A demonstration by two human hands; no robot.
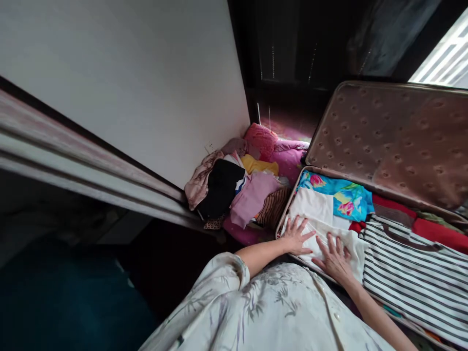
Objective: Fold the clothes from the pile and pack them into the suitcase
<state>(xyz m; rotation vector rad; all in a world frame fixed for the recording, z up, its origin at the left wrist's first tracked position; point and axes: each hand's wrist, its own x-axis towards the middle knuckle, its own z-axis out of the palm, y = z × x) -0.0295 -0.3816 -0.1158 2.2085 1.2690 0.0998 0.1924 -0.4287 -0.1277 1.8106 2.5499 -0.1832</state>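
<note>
Dim bedroom corner, white wall, clothes pile on bed. Open suitcase alongside. 2 hands, left hand and right hand, flat, fingers spread, pressing white folded garment, gripping nothing.

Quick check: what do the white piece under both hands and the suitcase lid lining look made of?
White garment: soft woven cloth, matte, probably cotton; it creases and lies flat under the left hand and right hand. Suitcase lid lining: brownish padded fabric with a faint sheen, likely synthetic satin; rows of dimpled tufts show across it. The exact fibre of either cannot be told.
</note>
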